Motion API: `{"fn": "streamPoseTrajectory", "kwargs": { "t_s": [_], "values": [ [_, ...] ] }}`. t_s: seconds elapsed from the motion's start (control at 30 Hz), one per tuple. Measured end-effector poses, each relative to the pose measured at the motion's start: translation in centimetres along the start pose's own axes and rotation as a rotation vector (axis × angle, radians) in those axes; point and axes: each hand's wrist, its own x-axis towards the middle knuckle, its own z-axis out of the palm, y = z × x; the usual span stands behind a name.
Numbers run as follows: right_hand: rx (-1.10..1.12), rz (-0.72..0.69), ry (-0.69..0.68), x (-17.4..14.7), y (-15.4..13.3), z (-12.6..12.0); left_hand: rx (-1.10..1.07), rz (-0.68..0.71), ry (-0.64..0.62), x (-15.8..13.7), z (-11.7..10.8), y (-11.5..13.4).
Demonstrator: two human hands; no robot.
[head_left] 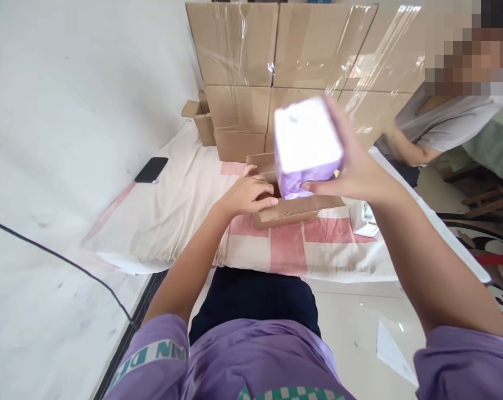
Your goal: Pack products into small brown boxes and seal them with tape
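Note:
My right hand [357, 166] grips a purple-and-white plastic-wrapped pack [308, 136], thumb on its near side and the other fingers along its right side. The pack is raised and slightly tilted over an open cardboard box [287, 214], hiding much of that box's opening. At the box's left end rests my left hand [249, 194], its fingers apart and reaching over the edge. It appears to touch the box and holds nothing visible. What lies inside the box cannot be made out.
Large cartons [240, 47] under clear film are stacked at the back, with a small open carton [203, 119] beside them. A black phone [152, 169] lies left on the cloth-covered table [184, 205]. A white device [363, 219] sits right. Another person [447, 122] is at the right.

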Motion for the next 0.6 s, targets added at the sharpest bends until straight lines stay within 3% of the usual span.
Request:
{"fn": "streamPoseTrajectory", "kwargs": {
  "t_s": [0.07, 0.2, 0.3, 0.43, 0.6],
  "values": [
    [0.009, -0.038, -0.083, 0.9, 0.0, 0.7, -0.018, 0.002, 0.174, -1.0, 0.6, -0.6],
    [-0.211, 0.044, -0.159, 1.2, 1.7, 0.9, -0.161, -0.032, 0.659, -3.1, 2.0, -1.8],
    [-0.264, 0.090, -0.313, 1.3, 3.1, 1.3, -0.224, -0.053, 0.904, -3.8, 3.4, -2.2],
    [-0.280, 0.073, -0.517, 2.1, 3.9, 2.8, -0.154, -0.150, 1.045, -4.2, 4.7, -1.9],
    [-0.382, 0.042, -0.584, 3.6, 3.6, 3.9, -0.216, -0.139, 1.117, -4.7, 5.3, -1.7]
  ]
}}
